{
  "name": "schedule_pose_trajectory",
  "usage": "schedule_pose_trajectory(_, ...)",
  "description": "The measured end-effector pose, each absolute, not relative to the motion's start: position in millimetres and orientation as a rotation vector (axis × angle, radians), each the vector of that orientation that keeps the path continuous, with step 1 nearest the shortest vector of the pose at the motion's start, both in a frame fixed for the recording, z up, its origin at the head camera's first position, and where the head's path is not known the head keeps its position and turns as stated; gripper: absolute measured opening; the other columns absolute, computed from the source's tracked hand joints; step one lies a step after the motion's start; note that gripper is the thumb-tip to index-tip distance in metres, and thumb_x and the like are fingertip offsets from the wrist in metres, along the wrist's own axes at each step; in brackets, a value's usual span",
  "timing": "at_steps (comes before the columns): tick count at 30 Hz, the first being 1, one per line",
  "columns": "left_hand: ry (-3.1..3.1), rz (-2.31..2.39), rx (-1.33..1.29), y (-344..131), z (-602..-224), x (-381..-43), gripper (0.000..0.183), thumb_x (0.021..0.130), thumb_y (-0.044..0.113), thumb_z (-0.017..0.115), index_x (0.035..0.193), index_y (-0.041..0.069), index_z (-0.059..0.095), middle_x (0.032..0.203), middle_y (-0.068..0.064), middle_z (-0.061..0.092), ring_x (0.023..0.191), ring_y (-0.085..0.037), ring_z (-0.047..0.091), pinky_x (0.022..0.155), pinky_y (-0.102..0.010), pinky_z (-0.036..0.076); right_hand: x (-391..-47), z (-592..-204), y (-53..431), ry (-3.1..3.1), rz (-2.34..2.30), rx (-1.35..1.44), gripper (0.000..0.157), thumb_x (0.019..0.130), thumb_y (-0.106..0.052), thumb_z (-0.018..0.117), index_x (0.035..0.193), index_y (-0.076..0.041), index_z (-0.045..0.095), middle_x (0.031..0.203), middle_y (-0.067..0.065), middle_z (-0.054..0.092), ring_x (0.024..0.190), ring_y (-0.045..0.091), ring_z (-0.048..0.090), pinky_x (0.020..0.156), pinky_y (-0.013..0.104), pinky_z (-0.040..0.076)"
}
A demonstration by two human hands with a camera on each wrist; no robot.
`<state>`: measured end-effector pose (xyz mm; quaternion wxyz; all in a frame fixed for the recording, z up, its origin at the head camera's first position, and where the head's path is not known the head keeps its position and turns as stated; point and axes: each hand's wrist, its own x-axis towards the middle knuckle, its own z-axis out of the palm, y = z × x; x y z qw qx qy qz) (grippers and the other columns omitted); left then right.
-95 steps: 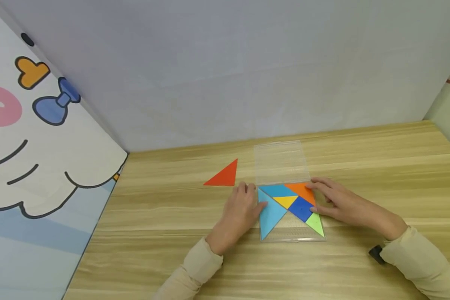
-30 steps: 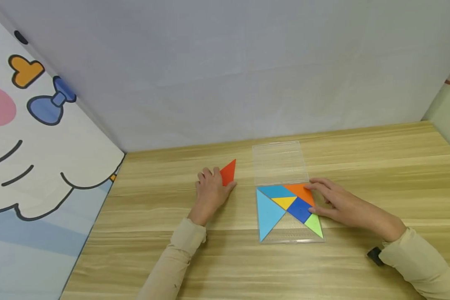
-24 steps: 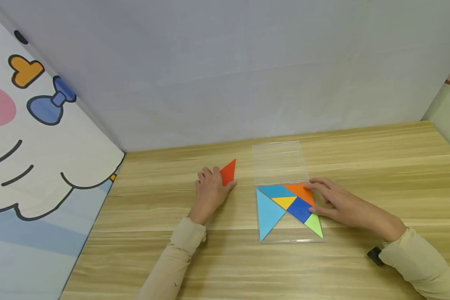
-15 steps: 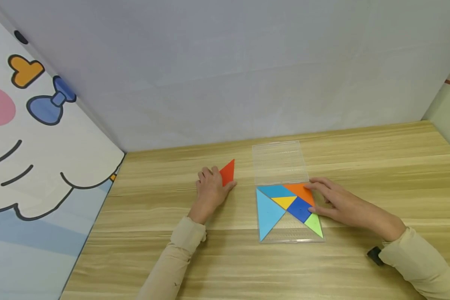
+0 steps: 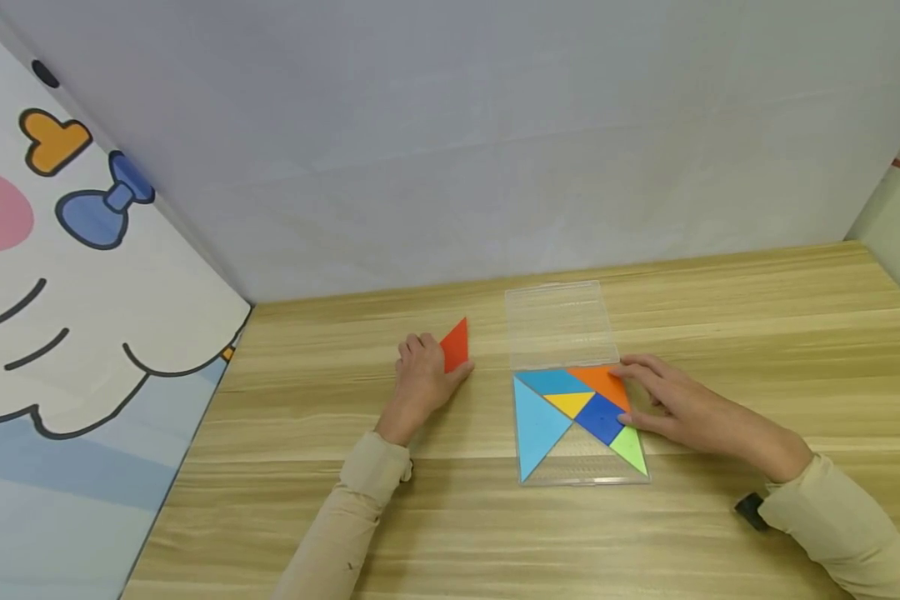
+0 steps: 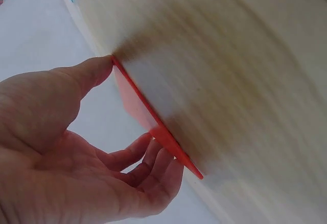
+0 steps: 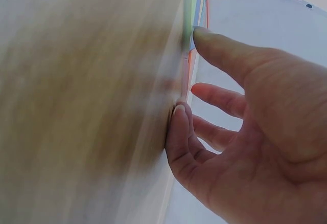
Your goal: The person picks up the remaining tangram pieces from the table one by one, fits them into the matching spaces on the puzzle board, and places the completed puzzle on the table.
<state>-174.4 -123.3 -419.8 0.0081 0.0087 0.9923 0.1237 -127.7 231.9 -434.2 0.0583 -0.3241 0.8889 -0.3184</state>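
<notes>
In the head view, my left hand (image 5: 423, 379) is left of the case, gripping a red triangular tangram piece (image 5: 456, 346) by its edges. The left wrist view shows the thumb at one corner of this red piece (image 6: 139, 98) and the fingertips along its far part. My right hand (image 5: 682, 408) rests at the right side of the clear tangram case (image 5: 592, 481). Its index fingertip touches the orange piece (image 5: 596, 382), its thumb the dark blue square (image 5: 598, 418). Also in the case lie a big light blue triangle (image 5: 538, 429), a blue parallelogram (image 5: 553, 382), a yellow triangle (image 5: 570, 403) and a green triangle (image 5: 630, 451).
The case's transparent lid (image 5: 561, 325) lies folded back flat behind it. Everything rests on a wood-grain table (image 5: 495, 542). A pale cloth wall (image 5: 495, 142) rises at the back, and a cartoon-printed panel (image 5: 82, 333) stands on the left.
My left hand has left the case's left edge, moved left to the red triangle and taken hold of it. Lately that piece has shifted very slightly left. The right hand stays in place.
</notes>
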Motion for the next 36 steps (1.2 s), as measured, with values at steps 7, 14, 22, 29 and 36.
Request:
schedule_pose_trajectory(7, 3.087, 0.430, 0.039, -122, -419, -172, 0.051, 0.093, 0.038, 0.073, 0.105, -0.006, 0.052, 0.097, -0.021, 0.050, 0.089, -0.035, 0.047, 0.075, -0.044, 0.046, -126, -435, 232, 2.691, -0.967, -0.987, 0.054, 0.098, -0.024, 0.071, 0.143, 0.000, 0.051, 0.149, 0.027, 0.042, 0.126, 0.044, 0.051, 0.097, 0.060, 0.048)
schedule_pose_trajectory(14, 3.088, 0.412, 0.013, -122, -419, -171, 0.050, 0.088, 0.038, 0.072, 0.108, -0.004, 0.054, 0.098, -0.019, 0.051, 0.090, -0.035, 0.050, 0.078, -0.047, 0.048, -125, -435, 231, 2.700, -0.962, -0.997, 0.054, 0.099, -0.024, 0.071, 0.143, 0.000, 0.051, 0.148, 0.027, 0.042, 0.126, 0.045, 0.051, 0.096, 0.060, 0.049)
schedule_pose_trajectory(22, 3.088, 0.395, -0.004, -121, -416, -168, 0.053, 0.087, 0.040, 0.072, 0.109, -0.006, 0.054, 0.096, -0.018, 0.053, 0.087, -0.034, 0.051, 0.074, -0.046, 0.050, -124, -434, 230, 2.705, -0.953, -0.987, 0.055, 0.099, -0.024, 0.071, 0.143, 0.000, 0.051, 0.148, 0.027, 0.042, 0.124, 0.044, 0.052, 0.096, 0.059, 0.049)
schedule_pose_trajectory(29, 3.096, 0.394, 0.034, -121, -412, -165, 0.048, 0.087, 0.038, 0.071, 0.102, -0.004, 0.055, 0.091, -0.016, 0.053, 0.084, -0.032, 0.051, 0.071, -0.046, 0.051, -123, -433, 229, 2.707, -0.954, -0.987, 0.055, 0.099, -0.024, 0.071, 0.143, 0.000, 0.051, 0.148, 0.027, 0.042, 0.126, 0.045, 0.051, 0.097, 0.061, 0.048)
schedule_pose_trajectory(36, 3.134, 0.337, 0.087, -119, -407, -158, 0.041, 0.085, 0.036, 0.072, 0.092, -0.003, 0.058, 0.086, -0.015, 0.054, 0.079, -0.031, 0.053, 0.065, -0.044, 0.049, -122, -433, 229, 2.705, -0.957, -0.979, 0.055, 0.099, -0.025, 0.071, 0.143, 0.000, 0.051, 0.149, 0.027, 0.042, 0.128, 0.046, 0.049, 0.098, 0.062, 0.047)
